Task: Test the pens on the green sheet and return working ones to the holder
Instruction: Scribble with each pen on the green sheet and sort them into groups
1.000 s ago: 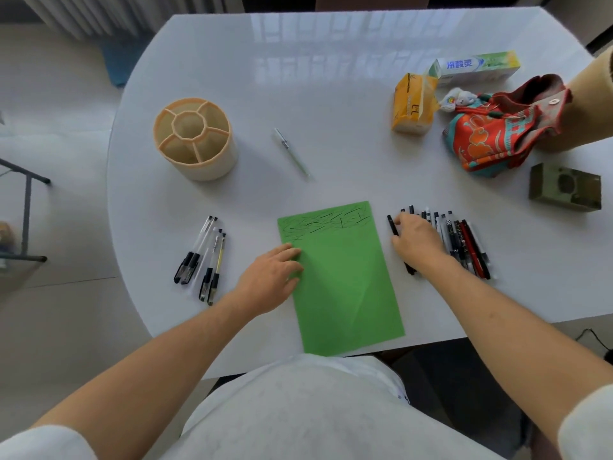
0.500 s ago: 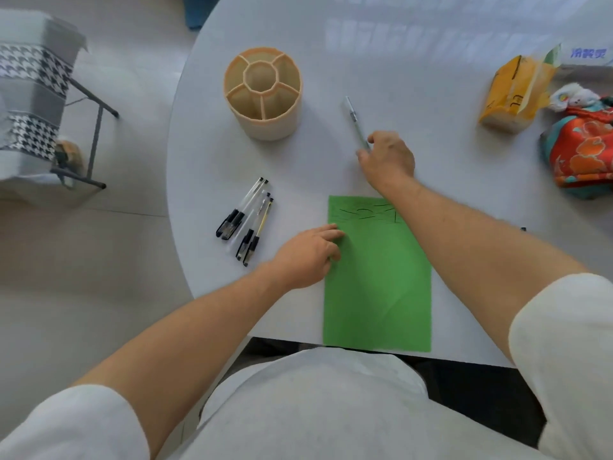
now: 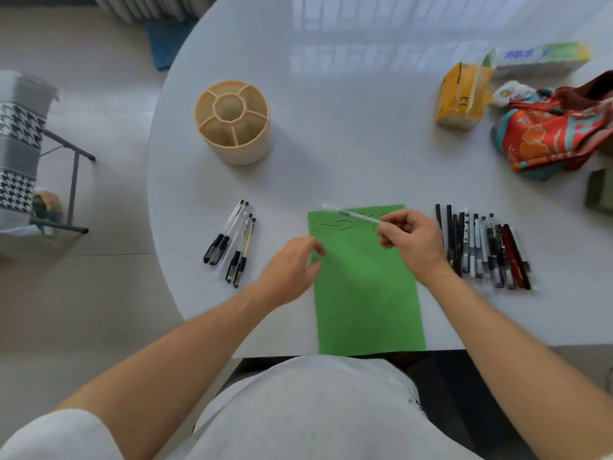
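the right hand [image 3: 413, 245] pinches a clear-barrelled pen [image 3: 351, 214] between thumb and curled fingers, holding it above the far end of the green sheet [image 3: 365, 293]. the pen's long axis runs nearly level, leaning from the fingers out to the left and slightly away from the person; its free end reaches just past the sheet's far left corner, and the other end is hidden inside the grip. which end is the tip cannot be told. black scribbles [image 3: 335, 224] mark the sheet under and just left of the fingers.

the left hand [image 3: 292, 270] sits at the sheet's left edge with fingers loosely bent, holding nothing; whether the fingertips touch the paper cannot be told for blur.

left of the left hand's fingers, four pens [image 3: 232, 244] lie side by side on the white table [image 3: 348, 144], long axes running away from the person and leaning right, black grips nearest. right of the right hand, a row of about a dozen dark pens [image 3: 484, 250] lies packed side by side, long axes toward and away from the person; an exact count is not possible.

beyond the left fingers, well apart, stands one round beige pen holder [image 3: 234, 124], a centre well ringed by five compartments, with no pens in it.
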`<state>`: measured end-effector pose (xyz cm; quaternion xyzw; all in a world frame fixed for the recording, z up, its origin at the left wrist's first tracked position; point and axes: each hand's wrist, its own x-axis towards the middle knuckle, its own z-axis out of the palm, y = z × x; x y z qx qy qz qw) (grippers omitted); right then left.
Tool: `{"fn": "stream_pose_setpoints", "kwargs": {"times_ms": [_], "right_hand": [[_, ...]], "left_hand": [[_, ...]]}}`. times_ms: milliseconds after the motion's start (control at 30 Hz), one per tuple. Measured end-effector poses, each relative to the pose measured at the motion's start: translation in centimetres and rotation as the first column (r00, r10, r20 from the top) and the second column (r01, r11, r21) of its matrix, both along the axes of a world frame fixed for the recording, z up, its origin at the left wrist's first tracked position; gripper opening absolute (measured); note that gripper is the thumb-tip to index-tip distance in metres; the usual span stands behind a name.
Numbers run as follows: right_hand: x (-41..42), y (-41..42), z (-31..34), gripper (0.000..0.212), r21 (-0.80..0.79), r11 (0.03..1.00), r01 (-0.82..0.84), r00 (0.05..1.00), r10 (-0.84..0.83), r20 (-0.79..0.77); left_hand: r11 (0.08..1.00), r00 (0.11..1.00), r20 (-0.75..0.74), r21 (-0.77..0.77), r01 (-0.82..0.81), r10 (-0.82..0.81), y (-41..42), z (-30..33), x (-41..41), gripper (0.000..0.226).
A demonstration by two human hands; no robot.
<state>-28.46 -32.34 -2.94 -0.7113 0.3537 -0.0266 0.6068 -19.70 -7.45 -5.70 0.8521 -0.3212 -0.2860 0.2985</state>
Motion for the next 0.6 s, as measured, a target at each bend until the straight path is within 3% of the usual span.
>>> {"fn": "stream_pose_setpoints", "kwargs": {"times_ms": [67,133,267,367,467,600], "right_hand": [[-3.5,1.2,0.5,0.007,0.08,0.997,0.003,1.0,-0.003,0.002],[-6.0,2.7,0.6,0.007,0.168,0.985,0.039,0.999,-0.043,0.023],[-7.9,4.8,0.3,0.008,0.317,0.932,0.178,0.976,-0.208,0.064],[-7.7,5.8,0.3,0.008,0.41,0.896,0.169,0.975,-0.212,0.06],[-6.7,6.9,0.6,0.012,0.402,0.913,0.065,0.996,-0.082,0.024],[-4.9,7.5,1.0,0.017,0.327,0.941,0.084,0.994,-0.1,0.034]], "left_hand": [[0.998,0.99,-0.13,-0.025,-0.049,0.046,-0.2,0.5,-0.5,0.034],[0.999,0.981,-0.19,-0.044,0.018,-0.026,-0.9,1.1,-0.9,0.039],[0.963,0.953,-0.146,-0.002,0.268,-0.266,-1.8,1.3,-1.1,0.023],[0.951,0.942,-0.135,0.013,0.31,-0.306,-2.3,1.7,-1.2,0.017],[0.944,0.938,-0.12,0.005,0.329,-0.326,-2.6,2.0,-1.2,0.011],[0.966,0.963,-0.078,0.006,0.26,-0.258,-3.1,2.6,-1.1,0.012]]}}
